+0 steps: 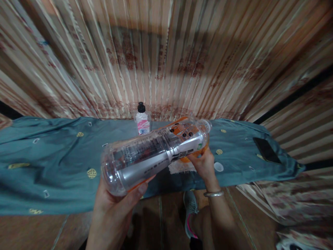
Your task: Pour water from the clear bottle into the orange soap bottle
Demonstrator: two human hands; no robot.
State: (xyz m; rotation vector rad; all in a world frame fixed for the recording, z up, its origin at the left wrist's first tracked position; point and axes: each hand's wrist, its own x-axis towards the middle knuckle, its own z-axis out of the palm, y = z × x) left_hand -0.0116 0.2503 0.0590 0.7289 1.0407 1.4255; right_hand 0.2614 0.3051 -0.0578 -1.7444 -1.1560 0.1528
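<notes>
A large clear plastic bottle [145, 152] with a silver and orange label lies tilted across both hands, its neck end up to the right. My left hand [122, 201] is wrapped under the base end, thumb along the side. My right hand [203, 161] is closed on the underside near the neck end, with orange showing above its fingers. Parts of its fingers are hidden behind the bottle. Beneath the bottle, a crumpled white piece [182, 167] lies on the cloth. A small round white cap [219, 167] lies just right of my right hand.
A small bottle with a black cap [142, 121] stands upright behind the large one. A dark phone [266, 150] lies at the right on the green patterned cloth [59, 156]. Pleated curtains [161, 62] hang behind the table. A shoe [190, 205] shows on the tiled floor.
</notes>
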